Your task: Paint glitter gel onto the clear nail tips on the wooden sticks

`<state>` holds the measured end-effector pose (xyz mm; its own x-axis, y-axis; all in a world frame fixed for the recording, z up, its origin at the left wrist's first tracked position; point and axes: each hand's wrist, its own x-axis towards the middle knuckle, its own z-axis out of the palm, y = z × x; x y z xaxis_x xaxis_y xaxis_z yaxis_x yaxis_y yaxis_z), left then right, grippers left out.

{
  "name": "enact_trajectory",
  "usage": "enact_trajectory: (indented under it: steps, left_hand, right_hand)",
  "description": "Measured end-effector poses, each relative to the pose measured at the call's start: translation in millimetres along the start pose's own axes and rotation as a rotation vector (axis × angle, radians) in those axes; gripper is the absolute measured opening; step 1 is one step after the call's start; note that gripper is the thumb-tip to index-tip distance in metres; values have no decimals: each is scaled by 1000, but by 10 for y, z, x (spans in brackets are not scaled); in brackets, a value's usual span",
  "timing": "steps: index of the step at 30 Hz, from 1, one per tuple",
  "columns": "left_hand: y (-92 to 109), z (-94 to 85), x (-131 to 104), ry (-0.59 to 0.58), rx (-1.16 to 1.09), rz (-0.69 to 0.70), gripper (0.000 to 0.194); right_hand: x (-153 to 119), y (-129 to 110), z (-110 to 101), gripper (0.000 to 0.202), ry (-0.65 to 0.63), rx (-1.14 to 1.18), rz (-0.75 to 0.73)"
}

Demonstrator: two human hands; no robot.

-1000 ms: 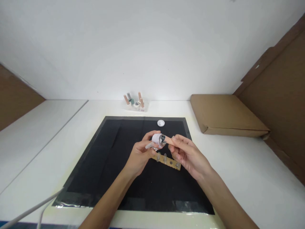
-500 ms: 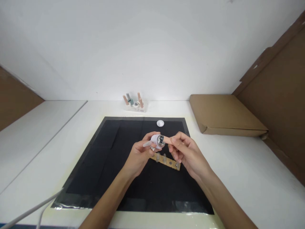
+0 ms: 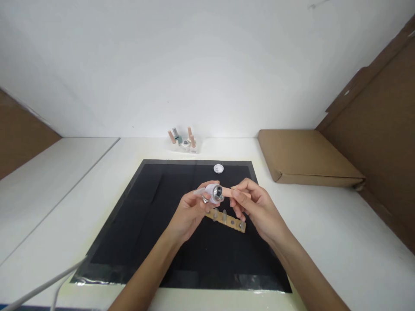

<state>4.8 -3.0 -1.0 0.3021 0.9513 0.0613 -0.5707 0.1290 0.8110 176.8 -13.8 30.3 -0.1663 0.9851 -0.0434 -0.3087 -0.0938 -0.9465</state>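
My left hand (image 3: 189, 211) grips a small pale bottle (image 3: 214, 193). My right hand (image 3: 256, 207) pinches its peach cap (image 3: 228, 191), at three o'clock.

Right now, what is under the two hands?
Under the left hand and right hand lies a tan strip holding clear nail tips, on the black mat. The hands cover the strip's left end.

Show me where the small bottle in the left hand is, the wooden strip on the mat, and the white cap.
small bottle (image 3: 215, 192), head view, pale body.
wooden strip (image 3: 231, 221), head view, middle.
white cap (image 3: 218, 168), head view, centre.
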Motion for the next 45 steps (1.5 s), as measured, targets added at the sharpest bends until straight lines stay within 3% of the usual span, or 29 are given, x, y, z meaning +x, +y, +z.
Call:
enact_trajectory:
  steps: [8,17,31,45]
  left_hand:
    - [9,-27,5,34,-84,-51,16]
    - [24,-31,12,10,-98,-84,14]
    - [39,-38,36,111,-84,-140,24]
    - [162,-259,134,236,52,-144,28]
  right_hand:
    - [-7,-52,-2,30,123,-13,13]
    - [-6,-75,7,34,136,46,18]
    - [15,-50,-16,34,155,85,-24]
    - [43,-22,-52,32,167,84,-30]
